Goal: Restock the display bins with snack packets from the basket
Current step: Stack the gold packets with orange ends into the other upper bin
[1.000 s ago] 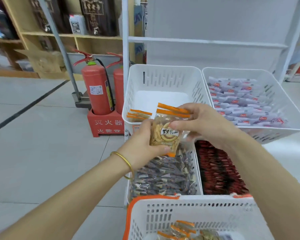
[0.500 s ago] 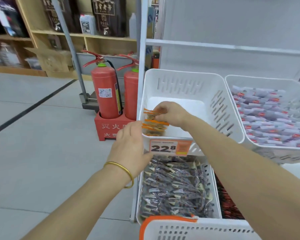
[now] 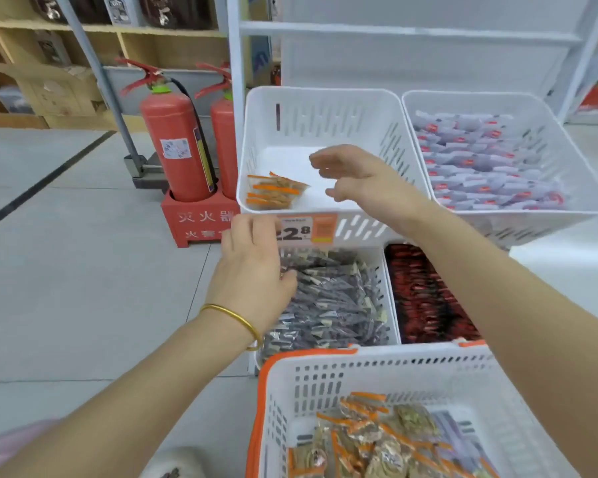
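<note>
Hovering by the white bin (image 3: 325,95) of snack packets (image 3: 274,194) — left hand (image 3: 252,267), right hand (image 3: 358,179), fingers (image 3: 320,157) relaxed, empty.

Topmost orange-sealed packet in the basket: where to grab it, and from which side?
Probably best to pinch the topmost packet at its orange-sealed end, with the hand coming straight down from above. It lies loosely on the pile with that strip exposed, and the basket walls close off any side approach. The flat seal gives a firmer pinch than the lumpy body.

Snack packets (image 3: 275,193) lie in the bin's (image 3: 321,108) front-left corner.
</note>
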Available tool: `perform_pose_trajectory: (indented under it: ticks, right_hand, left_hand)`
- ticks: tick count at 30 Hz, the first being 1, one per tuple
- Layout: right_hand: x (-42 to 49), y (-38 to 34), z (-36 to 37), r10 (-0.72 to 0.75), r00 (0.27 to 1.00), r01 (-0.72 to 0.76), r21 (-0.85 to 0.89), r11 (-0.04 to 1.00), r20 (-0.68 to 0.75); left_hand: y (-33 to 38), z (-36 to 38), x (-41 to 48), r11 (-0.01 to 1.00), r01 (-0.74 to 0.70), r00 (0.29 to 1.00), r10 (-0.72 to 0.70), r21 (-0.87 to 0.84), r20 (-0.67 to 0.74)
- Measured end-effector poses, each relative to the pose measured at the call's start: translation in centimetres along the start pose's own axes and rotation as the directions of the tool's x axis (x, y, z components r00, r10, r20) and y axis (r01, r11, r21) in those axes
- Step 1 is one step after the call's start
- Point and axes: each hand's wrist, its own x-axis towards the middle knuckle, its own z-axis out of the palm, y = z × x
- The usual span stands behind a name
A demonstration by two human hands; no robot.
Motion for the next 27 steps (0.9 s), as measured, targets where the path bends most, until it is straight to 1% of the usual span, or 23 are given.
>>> perform_pose_trajectory:
  ticks: [2, 4, 6, 7, 9, 11, 13, 14, 16, 18, 19, 21, 23, 25, 27]
  right_hand:
    - [-4.6, 0.2, -0.4, -0.036, 0.999, 0.037, 0.071, 0.997, -0.024]
    - [-9.5, 1.6, -0.4, -0.019, 0.999, 0.022, 0.134, 0.991, -0.027]
    - [-14.2, 4.8, 0.1, 0.088, 0.996, -0.091, 0.156, 0.984, 0.031]
    - [-16.3, 7.0, 0.6, 0.168, 0.983, -0.177, 0.123, 0.976, 0.078]
    - [-19.3, 12.2, 1.7, 0.35, 0.925, -0.345, -0.058, 0.937, 0.148]
    - [-21.1, 17.6, 3.0, 0.488, 0.862, -0.431, -0.307, 0.848, 0.137]
    - [-22.6, 22.0, 4.5, 0.576, 0.809, -0.447, -0.514, 0.732, 0.117]
    - [-23.4, 23.6, 5.3, 0.619, 0.779, -0.455, -0.587, 0.67, 0.103]
    - [-24.9, 26.0, 6.6, 0.684, 0.724, -0.476, -0.655, 0.587, 0.088]
    - [-25.8, 27.6, 7.5, 0.721, 0.687, -0.486, -0.679, 0.551, 0.094]
    - [-26.0, 28.1, 7.8, 0.728, 0.68, -0.485, -0.691, 0.536, 0.087]
    - [-26.1, 29.0, 8.2, 0.721, 0.692, -0.493, -0.699, 0.518, 0.046]
    - [-25.9, 29.6, 8.6, 0.702, 0.712, -0.507, -0.682, 0.527, 0.012]
    - [-25.8, 30.1, 9.2, 0.701, 0.713, -0.565, -0.593, 0.573, -0.002]
    - [-25.9, 30.2, 9.6, 0.722, 0.691, -0.648, -0.459, 0.607, -0.02]
  left_hand:
    - [0.7, 0.8, -2.0, 1.0, 0.003, 0.992, -0.001, -0.011, 0.126]
    - [1.1, 1.9, -4.2, 1.0, 0.0, 0.959, 0.0, -0.003, 0.284]
    - [1.1, 3.2, -6.4, 1.0, -0.006, 0.898, -0.005, 0.026, 0.44]
    - [1.1, 3.8, -7.4, 0.999, -0.006, 0.863, -0.019, 0.046, 0.506]
    - [1.2, 4.8, -9.2, 0.997, 0.017, 0.801, -0.056, 0.07, 0.596]
    - [1.4, 5.5, -10.7, 0.997, 0.04, 0.765, -0.072, 0.064, 0.641]
    - [1.5, 6.1, -11.8, 0.998, 0.021, 0.75, -0.056, 0.061, 0.659]
    - [1.6, 6.3, -12.2, 0.998, 0.008, 0.745, -0.044, 0.057, 0.666]
    - [1.7, 6.8, -12.6, 0.999, -0.003, 0.73, -0.026, 0.041, 0.683]
    - [1.7, 7.2, -12.6, 0.999, 0.0, 0.716, -0.023, 0.032, 0.698]
    - [1.7, 7.4, -12.5, 0.999, 0.007, 0.709, -0.028, 0.032, 0.705]
    - [1.7, 7.8, -12.4, 0.999, 0.021, 0.692, -0.039, 0.035, 0.721]
    - [1.8, 8.3, -12.3, 0.999, 0.021, 0.674, -0.045, 0.042, 0.737]
    - [2.1, 8.7, -12.2, 0.999, 0.016, 0.662, -0.041, 0.041, 0.748]
    - [2.4, 9.2, -11.9, 0.999, 0.01, 0.656, -0.03, 0.031, 0.754]
